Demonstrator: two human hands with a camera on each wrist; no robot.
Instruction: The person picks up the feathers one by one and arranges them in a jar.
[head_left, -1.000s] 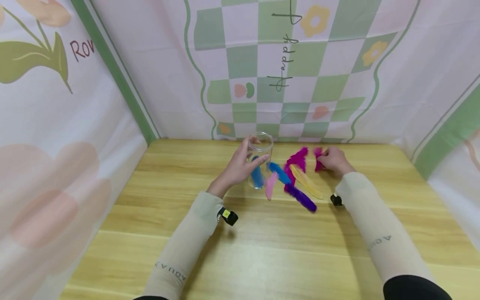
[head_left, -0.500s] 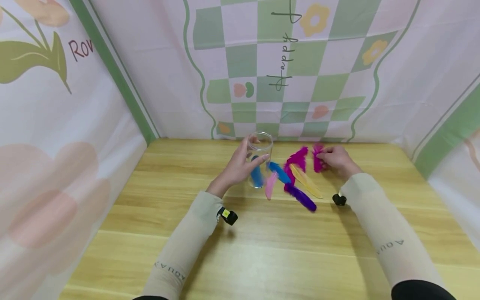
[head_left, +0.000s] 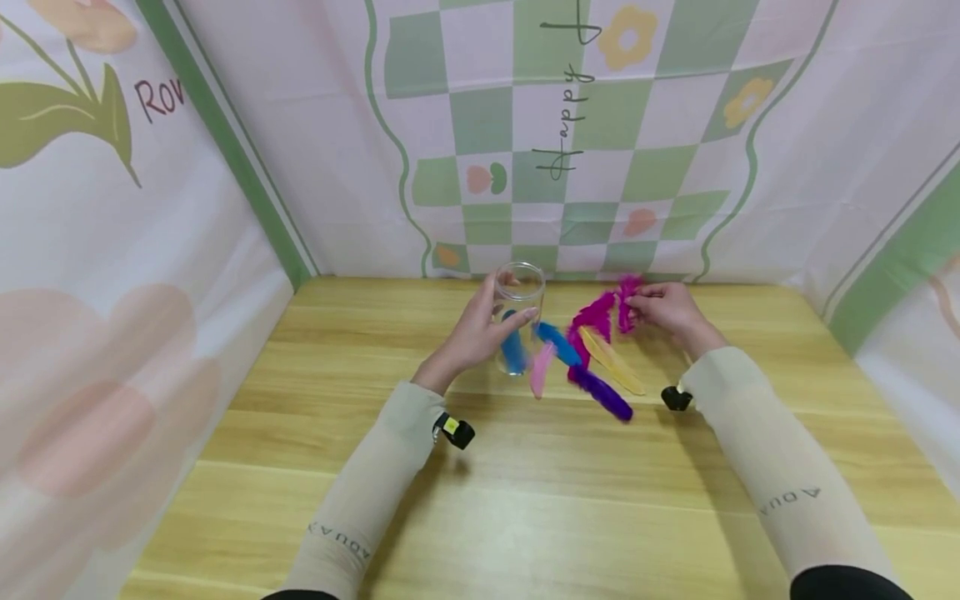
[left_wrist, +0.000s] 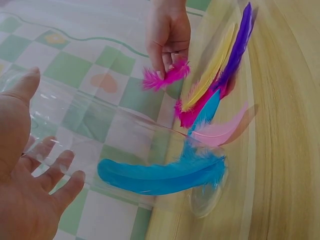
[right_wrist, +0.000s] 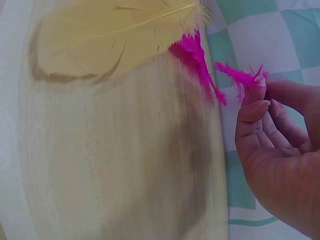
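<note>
My left hand (head_left: 477,327) holds a clear glass (head_left: 521,283) upright on the table, fingers and thumb curved around its side. Inside the glass stands a blue feather (left_wrist: 160,177). Between thumb and fingertips, my right hand (head_left: 672,312) pinches a magenta feather (head_left: 627,302), raised just off the table. To the right of the glass lie loose feathers: another blue feather (head_left: 558,344), a pink feather (head_left: 541,371), a yellow feather (head_left: 613,363), a purple feather (head_left: 606,396) and more magenta feathers (head_left: 596,317), partly under the yellow one.
The wooden table (head_left: 510,508) ends at a printed cloth backdrop (head_left: 540,179) close behind the glass and feathers. More cloth hangs along the left and right sides. A small black camera sits on each wrist.
My right hand has lifted the magenta feather and moved it left, toward the glass. The left hand and the glass have stayed in place.
</note>
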